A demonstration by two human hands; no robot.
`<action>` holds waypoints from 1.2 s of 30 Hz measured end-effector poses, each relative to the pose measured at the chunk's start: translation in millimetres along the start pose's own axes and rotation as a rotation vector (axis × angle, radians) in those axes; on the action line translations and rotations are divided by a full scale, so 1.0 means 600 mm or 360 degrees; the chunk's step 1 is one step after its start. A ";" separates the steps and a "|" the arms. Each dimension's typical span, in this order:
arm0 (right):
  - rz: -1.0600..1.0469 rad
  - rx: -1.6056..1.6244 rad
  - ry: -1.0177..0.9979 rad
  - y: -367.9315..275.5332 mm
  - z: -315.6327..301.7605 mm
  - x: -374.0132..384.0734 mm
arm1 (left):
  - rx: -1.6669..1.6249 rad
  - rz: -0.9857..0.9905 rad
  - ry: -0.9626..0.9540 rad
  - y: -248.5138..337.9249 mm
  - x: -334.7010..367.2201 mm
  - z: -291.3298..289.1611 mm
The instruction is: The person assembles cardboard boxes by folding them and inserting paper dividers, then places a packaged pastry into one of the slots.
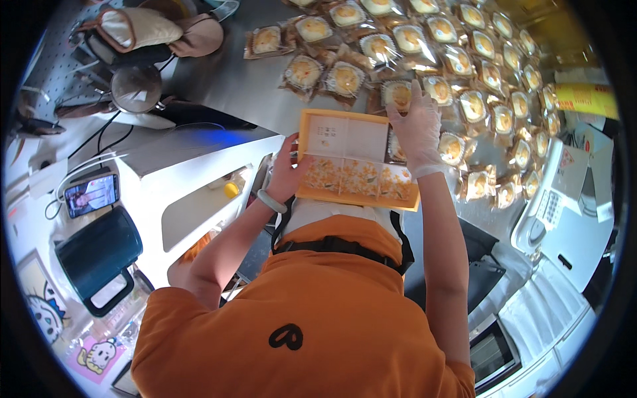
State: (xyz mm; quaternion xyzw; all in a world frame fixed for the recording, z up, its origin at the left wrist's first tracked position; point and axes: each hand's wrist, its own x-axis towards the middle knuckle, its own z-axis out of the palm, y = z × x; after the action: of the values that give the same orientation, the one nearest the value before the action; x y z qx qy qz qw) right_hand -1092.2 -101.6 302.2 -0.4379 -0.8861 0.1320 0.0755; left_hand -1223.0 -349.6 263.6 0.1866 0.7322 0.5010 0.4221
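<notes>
Two hands: left hand grips orange tray, gloved right hand touches wrapped pastry.

The tray sits at frame centre on the table. Wrapped pastries spread above and right of it. A phone lies at left, a telephone at right, a strainer upper left.

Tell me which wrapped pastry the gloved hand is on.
The clear-wrapped round yellow pastry just beyond the orange partitioned box's far right corner; the gloved right hand's fingertips rest on it, unlike the others.
</notes>
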 end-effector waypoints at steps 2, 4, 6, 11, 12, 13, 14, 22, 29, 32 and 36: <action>-0.0060 0.0030 -0.0015 -0.013 0.005 0.001 | -0.0056 -0.0064 0.0039 0.001 -0.006 0.007; -0.0134 0.0019 -0.0028 -0.028 0.009 0.007 | -0.0153 -0.0105 0.0070 -0.015 -0.002 0.010; -0.0189 -0.0021 -0.0055 -0.042 0.015 0.013 | -0.0169 -0.0131 0.0106 -0.029 0.003 0.011; -0.0478 0.0116 0.0056 -0.086 0.020 0.046 | -0.0313 -0.0134 0.0016 -0.038 0.005 0.005; -0.0535 0.0118 0.0088 -0.092 0.028 0.059 | -0.0303 -0.0148 0.0010 -0.038 0.003 0.002; -0.0579 0.0117 0.0123 -0.092 0.040 0.075 | -0.0289 -0.0161 -0.0011 -0.034 0.002 0.000; -0.0624 0.0112 0.0159 -0.091 0.050 0.091 | -0.0276 -0.0173 -0.0032 -0.029 0.001 -0.002; -0.0540 -0.0016 -0.0097 -0.098 0.088 0.180 | -0.0125 -0.0200 -0.0140 0.003 -0.011 -0.019; -0.0164 0.0763 -0.0251 -0.091 0.035 0.180 | 0.0704 0.0498 0.0330 0.068 -0.017 -0.025; 0.0091 0.1094 -0.0391 -0.110 -0.048 0.156 | 0.0455 0.0581 0.0341 0.094 -0.007 -0.021; 0.0295 0.1671 -0.0397 -0.073 -0.119 0.119 | -0.0004 0.0606 0.0227 0.137 0.026 0.008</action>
State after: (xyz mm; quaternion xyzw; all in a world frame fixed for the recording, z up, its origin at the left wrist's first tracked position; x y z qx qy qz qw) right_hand -1150.7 -58.4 384.9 -0.3988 -0.6610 0.6135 0.1663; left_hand -1240.5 -300.9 329.4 0.2852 0.7110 0.5846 0.2671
